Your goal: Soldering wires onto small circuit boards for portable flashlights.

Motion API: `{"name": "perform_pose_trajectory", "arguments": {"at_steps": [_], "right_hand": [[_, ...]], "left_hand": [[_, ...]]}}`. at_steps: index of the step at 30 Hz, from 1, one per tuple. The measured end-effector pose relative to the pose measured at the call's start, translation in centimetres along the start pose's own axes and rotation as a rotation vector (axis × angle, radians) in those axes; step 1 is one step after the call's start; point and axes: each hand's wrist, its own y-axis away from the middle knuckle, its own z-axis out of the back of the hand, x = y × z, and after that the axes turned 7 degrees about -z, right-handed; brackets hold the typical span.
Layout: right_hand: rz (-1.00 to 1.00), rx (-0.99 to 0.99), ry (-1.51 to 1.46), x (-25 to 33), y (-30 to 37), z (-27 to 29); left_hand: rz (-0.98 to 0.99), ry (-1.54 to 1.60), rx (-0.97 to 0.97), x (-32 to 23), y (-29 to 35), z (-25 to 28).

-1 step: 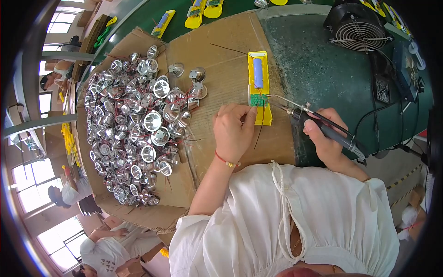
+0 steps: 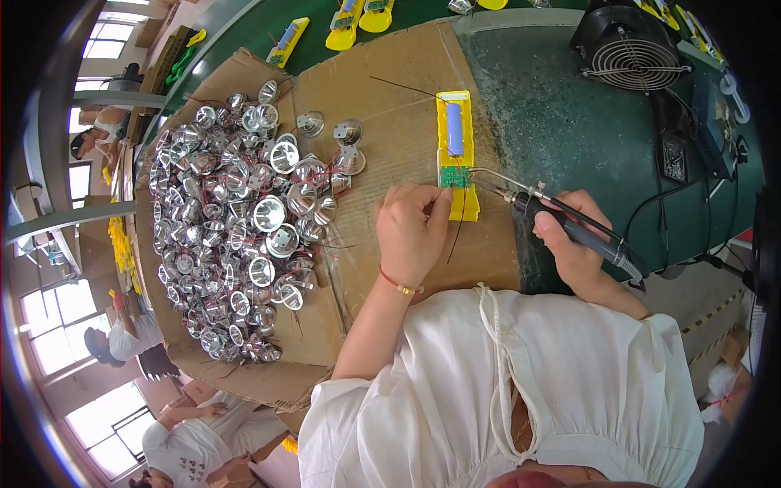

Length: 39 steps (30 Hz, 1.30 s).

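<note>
A yellow plastic housing lies upright on the cardboard in front of me, with a blue cylindrical battery in its upper part. Below the battery sits a small green circuit board with thin wires on it. My left hand is closed in a pinch at the board's lower left edge; whatever is between the fingertips is hidden. My right hand grips a soldering iron with a thin curved metal feed tube alongside. Iron tip and tube end both point at the board's right side.
Left of my hand, a cardboard tray holds a heap of shiny reflector cups with red wires. A black fan with a wire grille stands at the back right. More yellow housings line the far edge. Other people sit at left.
The soldering iron in my right hand has shifted very slightly left and up toward the board. My left hand looks unmoved.
</note>
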Motion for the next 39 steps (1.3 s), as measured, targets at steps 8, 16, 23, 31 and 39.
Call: {"name": "perform_pose_trajectory", "arguments": {"at_steps": [8, 16, 23, 31, 39], "right_hand": [[0.017, -0.024, -0.022, 0.2, -0.6, -0.8], [0.025, -0.012, -0.064, -0.5, -1.1, -1.6], [-0.033, -0.004, -0.074, -0.7, -0.5, -1.4], [-0.05, -0.011, -0.123, -0.6, -0.2, -0.3], [-0.016, -0.12, -0.159, -1.4, -1.6, 2.1]], "left_hand": [[0.032, 0.148, -0.099, -0.6, -0.6, 0.2], [0.005, 0.107, -0.092, 0.0, -0.8, -0.4], [0.01, 0.092, -0.085, -0.2, -0.7, -0.3], [0.031, 0.093, -0.092, 0.2, -0.7, -0.3], [0.22, 0.323, 0.042, 0.3, -2.2, 1.5]]}}
